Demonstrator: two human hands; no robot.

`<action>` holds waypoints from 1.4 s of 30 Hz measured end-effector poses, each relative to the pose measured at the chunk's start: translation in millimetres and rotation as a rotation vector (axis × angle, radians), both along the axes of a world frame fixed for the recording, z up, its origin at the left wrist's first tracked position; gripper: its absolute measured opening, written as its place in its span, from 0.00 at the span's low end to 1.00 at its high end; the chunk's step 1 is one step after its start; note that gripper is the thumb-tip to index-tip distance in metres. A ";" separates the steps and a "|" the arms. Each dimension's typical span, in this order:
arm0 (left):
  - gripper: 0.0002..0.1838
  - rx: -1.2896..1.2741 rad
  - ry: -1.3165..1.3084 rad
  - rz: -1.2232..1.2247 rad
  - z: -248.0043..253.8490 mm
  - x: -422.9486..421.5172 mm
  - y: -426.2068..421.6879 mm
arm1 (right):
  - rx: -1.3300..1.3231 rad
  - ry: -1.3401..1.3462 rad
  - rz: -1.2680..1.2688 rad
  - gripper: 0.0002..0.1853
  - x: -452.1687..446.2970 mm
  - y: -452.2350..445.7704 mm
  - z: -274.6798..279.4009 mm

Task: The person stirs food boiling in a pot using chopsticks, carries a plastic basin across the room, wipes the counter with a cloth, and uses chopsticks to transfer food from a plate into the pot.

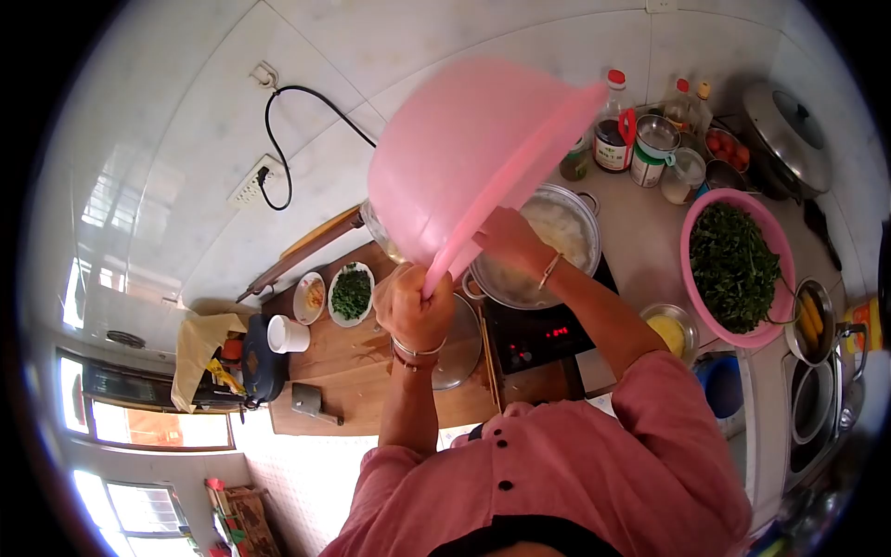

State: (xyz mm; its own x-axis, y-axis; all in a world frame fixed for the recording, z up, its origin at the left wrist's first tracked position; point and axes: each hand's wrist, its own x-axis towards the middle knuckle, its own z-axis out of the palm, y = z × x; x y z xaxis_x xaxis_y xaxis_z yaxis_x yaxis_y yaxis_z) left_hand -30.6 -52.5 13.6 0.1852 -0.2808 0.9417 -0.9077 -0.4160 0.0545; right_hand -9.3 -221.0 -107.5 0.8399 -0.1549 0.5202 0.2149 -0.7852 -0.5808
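My left hand (416, 306) is closed in a fist around the rim of a translucent pink plastic basin (473, 148). The basin is raised and tipped on its side, its mouth turned toward the pot. My right hand (513, 239) reaches to the basin's mouth, above the pot; its fingertips are hidden by the rim. Beneath it a two-handled metal pot (592, 227) holds pale, whitish contents (557, 232). The pot stands on a black induction cooker (529, 339) with a lit red display.
On the wooden board (316, 371) are a plate of chopped greens (352, 293), a small dish (309, 297), a cleaver (311, 401) and a round lid (457, 357). Rightward are a pink basin of leafy greens (733, 265), a bowl of yellow food (668, 332) and sauce bottles (613, 130).
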 end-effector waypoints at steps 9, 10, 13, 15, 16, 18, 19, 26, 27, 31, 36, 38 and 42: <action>0.12 0.077 -0.036 -0.100 6.4 -5.3 3.3 | 0.295 -0.158 -0.042 0.08 1.8 -7.4 -0.9; 0.12 0.067 -0.048 -0.101 7.9 -1.2 0.1 | 0.319 -0.151 0.005 0.08 4.3 -9.3 5.3; 0.13 0.023 -0.068 -0.013 -0.2 -10.5 10.4 | 0.094 -0.285 -0.124 0.10 -12.0 7.6 14.2; 0.12 0.009 -0.017 -0.028 0.6 -8.8 4.6 | 0.209 -0.105 -0.072 0.11 -9.1 10.4 12.8; 0.12 0.038 -0.003 -0.025 6.0 -10.2 5.8 | 0.242 -0.045 -0.054 0.11 -8.1 9.2 6.7; 0.12 0.020 0.000 0.006 2.3 -2.4 15.3 | -0.056 0.003 -0.077 0.11 6.7 -2.2 -33.4; 0.11 0.006 0.022 0.036 2.5 -1.2 16.2 | -0.071 -0.002 -0.060 0.11 4.8 -4.0 -10.8; 0.09 -0.163 0.195 0.123 -11.3 6.9 34.0 | 0.065 -0.160 -0.088 0.11 -4.5 -0.4 -24.1; 0.09 -0.214 0.276 0.170 -15.1 7.3 39.6 | 0.077 -0.077 -0.139 0.10 -9.8 -2.1 -18.3; 0.07 -0.449 0.530 0.199 -21.1 17.3 68.4 | 0.448 -0.022 -0.033 0.07 -9.2 3.0 -5.1; 0.08 -0.646 0.720 0.028 -37.9 28.3 93.6 | 0.381 -0.109 0.041 0.06 1.8 20.1 -17.6; 0.08 -0.661 0.745 0.008 -41.4 32.8 97.2 | 0.366 -0.098 0.034 0.06 3.4 21.7 -16.0; 0.09 -0.817 0.835 -0.093 -48.7 39.0 103.0 | 0.328 -0.123 -0.019 0.05 6.5 24.5 -15.1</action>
State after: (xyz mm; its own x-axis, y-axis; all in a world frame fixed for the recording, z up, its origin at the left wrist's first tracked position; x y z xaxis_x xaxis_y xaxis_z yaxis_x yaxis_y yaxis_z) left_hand 8.4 50.4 -35.1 0.8421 0.3063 0.4439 -0.4884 0.0841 0.8686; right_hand -2.7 -196.5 -122.6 0.7696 -0.3457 0.5368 0.2858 -0.5653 -0.7738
